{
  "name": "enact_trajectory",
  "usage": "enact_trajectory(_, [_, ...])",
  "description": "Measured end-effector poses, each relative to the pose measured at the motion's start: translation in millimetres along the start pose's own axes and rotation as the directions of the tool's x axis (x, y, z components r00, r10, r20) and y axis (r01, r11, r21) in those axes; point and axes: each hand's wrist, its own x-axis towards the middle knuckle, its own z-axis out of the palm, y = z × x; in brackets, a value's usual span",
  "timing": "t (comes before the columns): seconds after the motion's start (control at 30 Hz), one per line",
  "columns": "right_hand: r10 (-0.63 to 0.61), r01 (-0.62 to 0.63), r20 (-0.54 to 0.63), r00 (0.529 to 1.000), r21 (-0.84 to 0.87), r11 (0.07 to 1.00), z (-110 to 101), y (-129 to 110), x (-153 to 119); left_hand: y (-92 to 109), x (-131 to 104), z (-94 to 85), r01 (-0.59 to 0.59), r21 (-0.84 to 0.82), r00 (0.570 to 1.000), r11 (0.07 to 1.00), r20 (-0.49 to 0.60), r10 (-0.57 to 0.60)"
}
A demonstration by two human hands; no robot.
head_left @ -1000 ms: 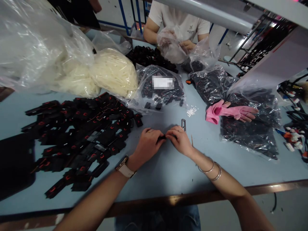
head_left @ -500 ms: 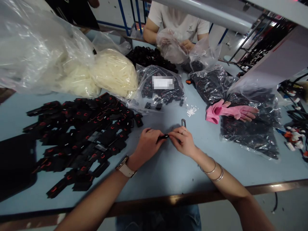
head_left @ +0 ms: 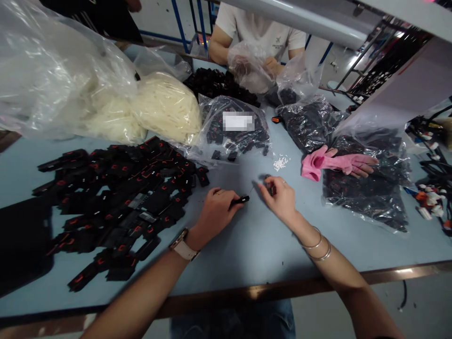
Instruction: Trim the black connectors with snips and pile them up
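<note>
My left hand (head_left: 219, 209) is closed on a small black part (head_left: 242, 199), whose end sticks out to the right past the fingertips. Just right of it, my right hand (head_left: 278, 195) is apart from the part, its thumb and index finger spread. Partly hidden behind the right fingers is a small metal tool (head_left: 267, 178); whether those fingers touch it is unclear. Beyond the right hand lies a little scatter of white pieces (head_left: 281, 163). A big pile of black parts with red marks (head_left: 120, 188) spreads to the left of my left hand.
Bags of cream pieces (head_left: 169, 106) and a bag of black parts (head_left: 238, 129) lie behind. Pink gloves (head_left: 339, 162) rest on bagged black parts (head_left: 367, 202) at the right. Across the table, a person in a white shirt (head_left: 261, 28) handles a clear bag. A black tray (head_left: 24, 245) sits left.
My right hand has let go of the black part and moved right, its thumb and index finger now parted beside the metal tool. My left hand still holds the part in nearly the same place.
</note>
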Motion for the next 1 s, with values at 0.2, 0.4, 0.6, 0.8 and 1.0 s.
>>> enact_trajectory(0.2, [0.324,-0.223,0.257,0.911,-0.353,0.909,-13,4,13,1,0,-1.6,0.002,0.001,1.000,1.000,0.010,-0.002])
enact_trajectory(0.4, [0.329,-0.367,0.228,0.916,0.153,0.917,-17,7,18,0,0,-1.8,0.007,0.007,1.000,1.000,0.019,-0.007])
enact_trajectory(0.6, [0.217,-0.376,0.313,0.925,0.839,0.393,-5,-10,7,2,1,-3.2,0.015,0.016,0.999,1.000,0.031,-0.015])
enact_trajectory(0.8, [0.249,-0.308,0.212,0.945,0.836,0.455,21,-26,-22,1,2,-3.7,0.024,0.027,0.999,0.999,0.038,-0.025])
enact_trajectory(1.0, [0.195,-0.171,0.056,0.979,0.742,0.648,26,-21,-33,2,3,-4.5,0.024,0.026,0.999,0.999,0.039,-0.025])
